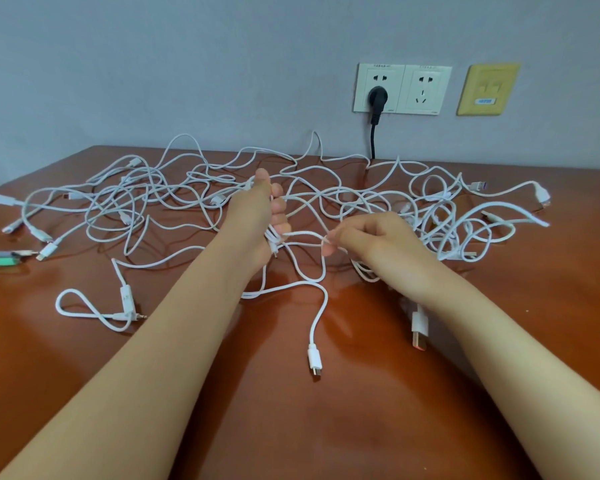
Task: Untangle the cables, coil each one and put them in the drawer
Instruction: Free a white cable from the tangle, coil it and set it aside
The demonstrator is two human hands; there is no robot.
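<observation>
A wide tangle of several white cables (174, 202) sprawls across the far half of the brown table (326, 427). My left hand (257, 220) is raised in the middle of the tangle, its fingers curled round a few loops of white cable. My right hand (371, 237) pinches a strand of the same cable (305, 234) between thumb and fingers, just right of the left hand. One loose end with a USB plug (315, 361) lies near me on the table. A second plug (420, 329) lies under my right forearm. No drawer is in view.
A short white audio cable (94, 311) lies apart at the front left. Green and grey plugs (0, 258) poke in at the left edge. On the wall behind, a black plug (377, 97) sits in a double socket, beside a yellow wall plate (487, 89).
</observation>
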